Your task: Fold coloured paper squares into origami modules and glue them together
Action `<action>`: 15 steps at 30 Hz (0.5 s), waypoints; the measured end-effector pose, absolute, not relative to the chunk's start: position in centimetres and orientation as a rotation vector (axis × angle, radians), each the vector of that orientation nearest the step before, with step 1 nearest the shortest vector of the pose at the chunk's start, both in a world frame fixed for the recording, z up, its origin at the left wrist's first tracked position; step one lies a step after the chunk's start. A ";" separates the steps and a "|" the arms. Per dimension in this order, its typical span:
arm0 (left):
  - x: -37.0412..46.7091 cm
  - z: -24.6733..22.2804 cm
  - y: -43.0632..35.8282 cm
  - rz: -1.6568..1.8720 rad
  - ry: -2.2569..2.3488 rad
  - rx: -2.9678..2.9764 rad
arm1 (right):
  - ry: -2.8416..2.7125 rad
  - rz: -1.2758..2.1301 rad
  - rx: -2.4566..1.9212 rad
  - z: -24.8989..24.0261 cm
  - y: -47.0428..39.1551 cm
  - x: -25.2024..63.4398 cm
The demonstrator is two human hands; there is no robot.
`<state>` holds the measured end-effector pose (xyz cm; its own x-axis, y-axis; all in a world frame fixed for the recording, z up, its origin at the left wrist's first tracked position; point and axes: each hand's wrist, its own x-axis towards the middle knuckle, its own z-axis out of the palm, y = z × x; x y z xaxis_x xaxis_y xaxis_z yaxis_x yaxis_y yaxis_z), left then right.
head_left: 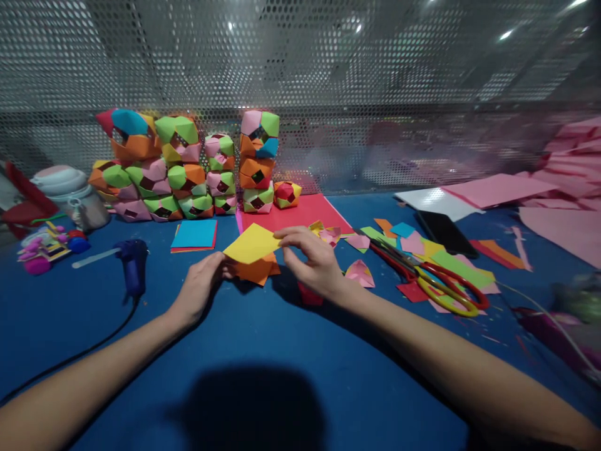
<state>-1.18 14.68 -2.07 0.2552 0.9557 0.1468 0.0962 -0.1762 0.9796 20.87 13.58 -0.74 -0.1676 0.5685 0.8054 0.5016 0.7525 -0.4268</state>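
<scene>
The near part of the blue desk point(253, 338) carries a dark shadow. Past it, a blue glue gun point(135, 266) lies at the left, its cord trailing toward the near edge. At the right, scissors point(446, 288) rest on paper scraps point(462, 268), and a red piece point(310, 297) sits partly hidden beneath the right hand point(312, 260). That hand and the left hand point(200, 282) each have their fingers closed in a narrow pinch on opposite corners of a yellow paper point(252, 243), which is raised over orange papers point(256, 270) and partly covers them. Farther back are a stack of paper squares point(195, 234), a black phone point(446, 233), a red sheet point(300, 215), piled paper balls point(188, 180) and a perforated screen point(300, 75).
</scene>
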 end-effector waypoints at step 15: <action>-0.5 -1.9 13.0 1.027 0.987 1.188 | -1.711 0.724 -1.069 -1.4 12.4 19.3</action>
